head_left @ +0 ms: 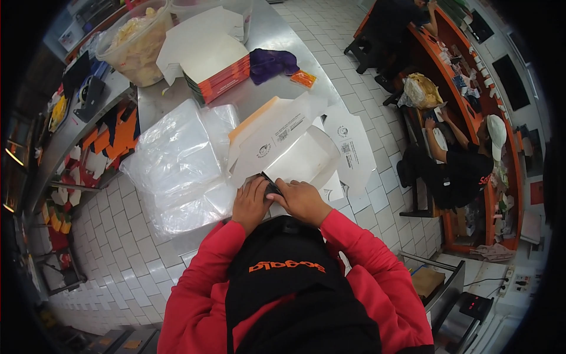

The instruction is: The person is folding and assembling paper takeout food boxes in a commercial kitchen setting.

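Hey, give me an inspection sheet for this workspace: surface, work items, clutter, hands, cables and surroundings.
Surface: metal table, largely covered.
Work items: partly folded white carton, open at the top; printed white carton sheet at its right.
Clutter: clear plastic bags, red-sided cartons, purple cloth, orange packet, clear tub with yellowish contents.
Hands: left hand and right hand close together at the carton's near end; exact grip unclear.
Cables: black cord by the wall, lower right; none seen on the table.
Surroundings: tiled floor; seated co-worker and another person at right.
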The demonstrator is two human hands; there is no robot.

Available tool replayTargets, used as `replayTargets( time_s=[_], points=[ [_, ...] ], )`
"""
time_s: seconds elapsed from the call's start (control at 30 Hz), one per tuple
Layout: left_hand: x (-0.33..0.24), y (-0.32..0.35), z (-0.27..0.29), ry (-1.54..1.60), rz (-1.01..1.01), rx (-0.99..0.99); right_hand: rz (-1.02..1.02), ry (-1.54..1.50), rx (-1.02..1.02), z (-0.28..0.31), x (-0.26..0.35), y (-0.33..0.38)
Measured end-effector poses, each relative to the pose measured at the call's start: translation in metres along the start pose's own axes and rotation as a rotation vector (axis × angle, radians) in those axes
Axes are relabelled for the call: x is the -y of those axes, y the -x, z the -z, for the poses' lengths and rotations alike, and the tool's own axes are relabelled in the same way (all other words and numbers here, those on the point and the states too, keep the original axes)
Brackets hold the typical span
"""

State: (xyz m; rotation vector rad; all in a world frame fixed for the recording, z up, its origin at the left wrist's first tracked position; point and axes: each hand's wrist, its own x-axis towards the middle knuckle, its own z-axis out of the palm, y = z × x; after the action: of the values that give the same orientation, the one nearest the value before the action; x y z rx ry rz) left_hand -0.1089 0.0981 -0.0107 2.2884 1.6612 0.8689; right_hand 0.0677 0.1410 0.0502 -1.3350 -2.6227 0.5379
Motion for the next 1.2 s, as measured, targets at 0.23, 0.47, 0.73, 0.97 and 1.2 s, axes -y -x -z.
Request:
replayTargets(
  time_s=[0.23,0.47,0.73,0.97,1.2],
  points=[
    [-0.005,-0.005,0.005,-0.115,-0.093,-0.013,-0.151,0.188,-0.798,0.05,-0.085,-0.041],
    [-0.003,-0.013,0.008,-0.058,-0.096,0.012,-0.391,0.066,-0.343,0.028,-0.126,-0.046],
    [0.0,-0.037,0.068,0.04,0.0,-0.038,-0.438,0.01,-0.372,0.065,-0.08,-0.055],
    [0.047,-0.096,0.151,0.11,0.245,-0.498,-0.15,-0.779,-0.225,0.072,-0.007,-0.144],
    [0.153,-0.113,0.115,-0.087,0.447,-0.363,-0.057,-0.797,-0.092,0.024,-0.014,-0.126]
  ],
)
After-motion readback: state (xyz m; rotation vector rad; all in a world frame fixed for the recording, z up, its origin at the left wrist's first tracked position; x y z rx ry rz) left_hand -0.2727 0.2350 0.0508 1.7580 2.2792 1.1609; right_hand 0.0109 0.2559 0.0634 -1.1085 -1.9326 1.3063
